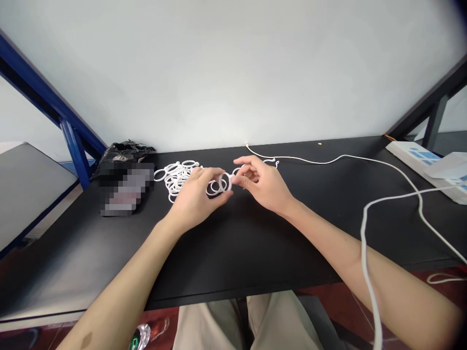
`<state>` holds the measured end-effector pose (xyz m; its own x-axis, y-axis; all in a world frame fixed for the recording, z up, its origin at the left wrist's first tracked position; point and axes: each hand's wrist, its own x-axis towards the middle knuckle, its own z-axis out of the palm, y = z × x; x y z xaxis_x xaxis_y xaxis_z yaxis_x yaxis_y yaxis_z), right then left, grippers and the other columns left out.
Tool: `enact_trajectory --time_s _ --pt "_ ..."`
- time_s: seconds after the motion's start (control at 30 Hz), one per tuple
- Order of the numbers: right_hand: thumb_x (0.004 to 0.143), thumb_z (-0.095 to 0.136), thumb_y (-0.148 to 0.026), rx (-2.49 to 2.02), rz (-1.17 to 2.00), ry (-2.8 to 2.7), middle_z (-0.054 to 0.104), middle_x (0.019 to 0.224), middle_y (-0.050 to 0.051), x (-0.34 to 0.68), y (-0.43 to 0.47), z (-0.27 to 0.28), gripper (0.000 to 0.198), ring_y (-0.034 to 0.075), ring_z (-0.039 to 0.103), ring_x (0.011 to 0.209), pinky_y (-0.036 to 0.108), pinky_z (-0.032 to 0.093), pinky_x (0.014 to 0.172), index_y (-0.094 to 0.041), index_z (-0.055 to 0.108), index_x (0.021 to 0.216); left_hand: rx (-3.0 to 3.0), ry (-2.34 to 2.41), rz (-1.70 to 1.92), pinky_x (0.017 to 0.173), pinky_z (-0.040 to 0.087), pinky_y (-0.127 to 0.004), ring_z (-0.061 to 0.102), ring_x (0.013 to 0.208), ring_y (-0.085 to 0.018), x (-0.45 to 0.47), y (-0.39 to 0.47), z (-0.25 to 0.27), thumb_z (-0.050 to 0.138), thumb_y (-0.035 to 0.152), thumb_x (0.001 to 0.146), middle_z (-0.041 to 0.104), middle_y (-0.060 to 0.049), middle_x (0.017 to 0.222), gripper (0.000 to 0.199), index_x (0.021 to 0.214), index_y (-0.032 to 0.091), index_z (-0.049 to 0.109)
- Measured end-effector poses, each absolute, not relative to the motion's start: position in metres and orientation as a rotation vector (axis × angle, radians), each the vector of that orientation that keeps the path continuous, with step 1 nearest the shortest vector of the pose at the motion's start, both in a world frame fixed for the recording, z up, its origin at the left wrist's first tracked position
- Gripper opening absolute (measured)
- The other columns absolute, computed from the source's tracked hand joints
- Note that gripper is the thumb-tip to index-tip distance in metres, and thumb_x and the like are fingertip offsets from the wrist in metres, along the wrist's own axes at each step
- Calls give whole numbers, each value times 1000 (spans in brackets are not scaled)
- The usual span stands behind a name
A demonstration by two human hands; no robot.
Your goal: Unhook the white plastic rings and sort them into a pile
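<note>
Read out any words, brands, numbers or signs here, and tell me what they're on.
No text is readable.
Black bag: pale marks, too blurred to read.
Pixelated item in front of it: any text is hidden.
White box-like item at right: blue patches, nothing legible.

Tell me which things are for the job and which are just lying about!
Probably for the job:
- the ring between the left hand and right hand
- the ring pile

Probably just lying about:
- the black bag
- the thin cord
- the white-and-blue box
</note>
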<state>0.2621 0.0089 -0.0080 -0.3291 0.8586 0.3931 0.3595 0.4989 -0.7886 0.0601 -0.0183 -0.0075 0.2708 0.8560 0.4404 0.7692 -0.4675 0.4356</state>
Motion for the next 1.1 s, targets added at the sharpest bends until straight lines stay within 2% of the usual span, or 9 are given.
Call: enact_trajectory --time_s 0.03,0.13,0.3,0.4,0.5,0.6,0.73,0.9,1.1 --pt "89 62 -46 -1067 684 -1921 69 93 2 265 14 -10 32 16 64 78 32 51 76 -24 62 113 2375 1638 1021 89 46 -39 57 99 -26 56 -16 -7 63 40 85 65 -5 102 35 115 23 58" --pt "89 62 -40 -1344 380 -2075 63 105 7 275 27 -18 26 22 62 93 37 50 82 -23 66 108 2241 2045 1112 95 43 -45 53 106 -32 40 -7 -7 60 42 87 63 -10 105 40 120 20 59" --pt "93 57 -29 -1555 261 -2262 57 104 7 279 33 -21 18 24 58 103 37 49 80 -25 68 106 2112 2415 854 98 39 -58 43 120 -43 24 0 -12 57 44 86 54 -21 126 56 132 13 54" --pt "94 56 -26 -1518 256 -2277 58 104 7 275 29 -18 16 23 58 103 35 49 77 -24 69 101 2205 2314 912 99 39 -57 43 120 -41 32 -2 -14 57 42 87 54 -18 129 51 131 16 56" --pt "94 57 -24 -1399 233 -2285 60 110 7 271 22 -13 14 21 60 99 34 49 78 -23 69 100 2339 1971 1042 102 39 -51 50 114 -32 47 -7 -14 55 39 90 63 -11 119 39 124 19 60" --pt "95 54 -19 -1232 178 -2343 62 114 7 267 13 -7 15 19 61 94 33 49 78 -20 68 99 2361 1657 1044 101 42 -46 56 108 -25 58 -10 -15 53 38 93 68 -6 110 37 125 21 58" --pt "95 52 -16 -1045 124 -2481 61 113 7 261 1 -3 16 20 60 96 32 50 74 -19 67 96 2509 1494 1023 101 44 -47 55 114 -27 61 -14 -16 58 41 92 65 -8 117 49 136 21 50" --pt "95 52 -16 -936 138 -2488 61 106 7 260 -3 -1 16 20 56 97 33 50 77 -20 68 96 2575 1411 942 93 49 -42 58 105 -25 57 -14 -16 63 40 90 66 -8 113 37 120 19 61" --pt "90 64 -19 -866 392 -2300 63 101 3 263 3 -5 18 14 61 88 30 51 83 -22 66 108 2501 1395 835 89 50 -39 57 104 -25 57 -13 -20 68 34 85 64 -7 110 38 119 19 60"
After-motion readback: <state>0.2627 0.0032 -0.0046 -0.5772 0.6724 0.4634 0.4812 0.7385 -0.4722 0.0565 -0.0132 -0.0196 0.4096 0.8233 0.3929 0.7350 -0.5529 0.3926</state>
